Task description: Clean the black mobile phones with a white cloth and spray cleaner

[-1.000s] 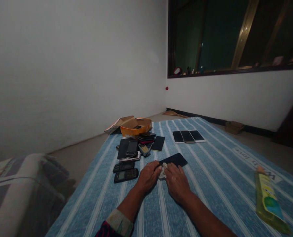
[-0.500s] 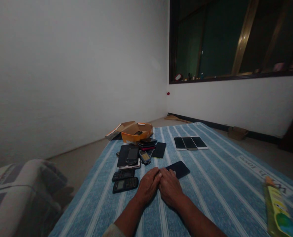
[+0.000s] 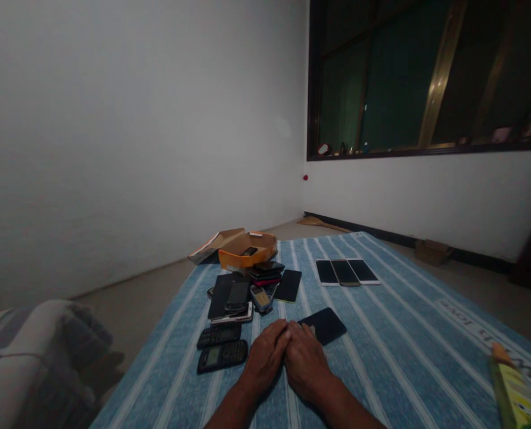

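Observation:
My left hand (image 3: 265,357) and my right hand (image 3: 305,360) lie knuckles up on a blue striped mat (image 3: 403,345), pressed side by side with fingers curled together. Whatever is between them is hidden. A dark smartphone (image 3: 325,325) lies face up just beyond my right hand's fingertips, touching or nearly touching them. Two black keypad phones (image 3: 220,345) lie to the left of my left hand.
A pile of several phones (image 3: 242,292) sits further back, in front of an open orange box (image 3: 246,249). Three smartphones (image 3: 346,271) lie in a row at the back. A yellow-green packet (image 3: 513,393) lies at the right edge. Rolled bedding (image 3: 24,363) is at left.
A small white wad seen between my hands a second ago is now covered. My hands have closed together and the view has tilted upward.

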### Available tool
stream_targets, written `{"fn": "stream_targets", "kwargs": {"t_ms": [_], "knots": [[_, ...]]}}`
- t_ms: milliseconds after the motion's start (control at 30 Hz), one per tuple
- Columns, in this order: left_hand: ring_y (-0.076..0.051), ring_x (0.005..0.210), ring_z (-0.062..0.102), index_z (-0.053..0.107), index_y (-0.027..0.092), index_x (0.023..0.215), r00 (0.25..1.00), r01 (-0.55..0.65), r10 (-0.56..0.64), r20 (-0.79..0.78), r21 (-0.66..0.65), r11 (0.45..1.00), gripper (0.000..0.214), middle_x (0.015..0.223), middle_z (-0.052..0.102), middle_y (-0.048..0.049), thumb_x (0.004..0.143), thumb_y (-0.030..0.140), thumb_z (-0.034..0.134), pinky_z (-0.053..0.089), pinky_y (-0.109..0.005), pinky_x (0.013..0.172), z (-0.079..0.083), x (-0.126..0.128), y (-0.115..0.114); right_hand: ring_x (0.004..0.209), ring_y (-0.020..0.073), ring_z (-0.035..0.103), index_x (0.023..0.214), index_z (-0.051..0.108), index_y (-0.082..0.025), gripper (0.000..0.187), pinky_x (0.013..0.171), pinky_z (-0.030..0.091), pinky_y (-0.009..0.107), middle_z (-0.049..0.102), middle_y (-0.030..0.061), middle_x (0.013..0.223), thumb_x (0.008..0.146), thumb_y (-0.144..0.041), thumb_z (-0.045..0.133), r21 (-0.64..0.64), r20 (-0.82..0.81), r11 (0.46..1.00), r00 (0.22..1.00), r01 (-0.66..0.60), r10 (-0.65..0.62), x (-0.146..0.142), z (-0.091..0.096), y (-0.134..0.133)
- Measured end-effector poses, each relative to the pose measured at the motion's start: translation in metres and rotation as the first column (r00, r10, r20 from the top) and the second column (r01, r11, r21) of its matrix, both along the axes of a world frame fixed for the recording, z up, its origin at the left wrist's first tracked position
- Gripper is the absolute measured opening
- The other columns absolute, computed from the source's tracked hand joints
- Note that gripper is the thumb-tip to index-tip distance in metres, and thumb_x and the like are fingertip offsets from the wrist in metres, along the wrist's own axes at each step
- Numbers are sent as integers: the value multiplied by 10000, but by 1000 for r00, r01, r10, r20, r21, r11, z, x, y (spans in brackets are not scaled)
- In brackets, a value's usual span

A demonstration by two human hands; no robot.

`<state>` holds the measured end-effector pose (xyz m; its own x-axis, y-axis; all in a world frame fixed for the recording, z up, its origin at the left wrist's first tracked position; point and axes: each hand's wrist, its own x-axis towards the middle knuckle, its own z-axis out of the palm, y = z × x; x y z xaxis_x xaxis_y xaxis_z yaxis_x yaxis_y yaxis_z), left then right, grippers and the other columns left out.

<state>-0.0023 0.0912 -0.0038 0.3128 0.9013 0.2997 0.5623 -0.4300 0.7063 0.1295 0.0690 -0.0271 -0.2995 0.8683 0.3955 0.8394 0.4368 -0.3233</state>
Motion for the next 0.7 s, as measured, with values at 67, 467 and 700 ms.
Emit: {"fn": "stream_targets", "kwargs": {"t_ms": [67,467,700], "knots": [[-209,1183,608,651,192,1186,1000,3,-3,-7,15,1000,382,1258,674,-79,940,387,434,444,-382,1083,2,-1,-2,1306,265,470,1348,547,-115,458,1120,324,449,575,144,1355,902,-111,445,47,-5,999,1000,13,-13,1,-11,1],[-210,1107,645,671,199,1139,999,-29,30,-39,20,999,360,1170,712,-72,928,384,446,495,-351,1020,-1,-5,-1,1290,247,495,1334,545,-194,489,1097,361,473,587,86,1354,862,-83,477,71,-5,995,998,-68,69,7,-21,8],[-205,1096,660,683,233,1129,999,-5,8,-48,62,998,335,1162,723,-52,929,380,459,518,-325,995,1,-6,-1,1291,255,501,1308,582,-229,467,1093,368,459,582,69,1365,859,-116,517,13,5,999,999,-43,43,20,-25,18]]}}
